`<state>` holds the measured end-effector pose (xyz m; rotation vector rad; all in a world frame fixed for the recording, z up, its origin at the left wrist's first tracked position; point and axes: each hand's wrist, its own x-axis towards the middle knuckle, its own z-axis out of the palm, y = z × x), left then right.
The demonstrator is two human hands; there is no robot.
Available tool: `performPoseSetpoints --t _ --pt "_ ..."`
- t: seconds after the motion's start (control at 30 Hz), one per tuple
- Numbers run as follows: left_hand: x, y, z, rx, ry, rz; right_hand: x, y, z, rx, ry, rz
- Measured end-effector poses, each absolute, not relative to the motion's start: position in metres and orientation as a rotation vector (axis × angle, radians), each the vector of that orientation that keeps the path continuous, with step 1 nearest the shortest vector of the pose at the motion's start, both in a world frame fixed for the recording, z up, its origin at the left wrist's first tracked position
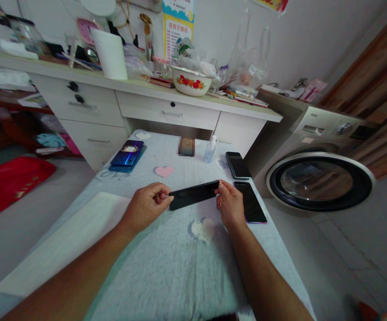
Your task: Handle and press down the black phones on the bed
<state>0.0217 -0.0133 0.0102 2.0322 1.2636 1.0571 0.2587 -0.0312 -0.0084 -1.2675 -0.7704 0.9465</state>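
Observation:
A dark smartphone (194, 195) is held sideways above the cloth-covered table, its black face toward me. My left hand (148, 203) pinches its left end between thumb and fingers. At the other end, my right hand (229, 201) grips the corner the same way. Just beyond my right hand lies a black-screened phone with a purple edge (251, 203), partly covered by that hand. Behind it rests another dark phone (237, 165). Blue phones (128, 154) are stacked at the table's far left. A clear spray bottle (209, 150) stands near the back, beside a small brown blurred item (187, 146).
A white sheet (63, 240) lies along the table's left side. Behind is a white desk (169, 107) with a floral bowl (192, 82), a white roll (109, 54) and plastic bags. To the right stands a washing machine (320, 133) with a round door. A red bag (16, 183) is on the floor.

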Motion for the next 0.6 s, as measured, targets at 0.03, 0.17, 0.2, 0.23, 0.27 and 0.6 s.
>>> performPoseSetpoints --t 0.03,0.17,0.2,0.23,0.27,0.6 --pt "0.0217 -0.0134 0.0100 2.037 1.264 1.058 0.2590 -0.0314 -0.0088 -1.281 -0.787 0.941" --pt "0.0218 -0.0135 0.0094 2.050 1.272 1.058 0.2608 -0.0315 -0.0118 -1.338 -0.821 0.935" --pt "0.0217 -0.0134 0.0092 2.053 1.273 1.059 0.2610 -0.0315 -0.0123 -1.346 -0.813 0.942" --pt "0.0216 -0.0134 0.0090 2.058 1.274 1.059 0.2611 -0.0314 -0.0126 -1.347 -0.801 0.954" --pt "0.0215 -0.0133 0.0088 2.065 1.274 1.062 0.2609 -0.0313 -0.0126 -1.341 -0.789 0.967" --pt "0.0178 -0.0100 0.0056 2.137 1.339 1.142 0.2561 -0.0272 -0.0090 -1.231 -0.797 0.987"
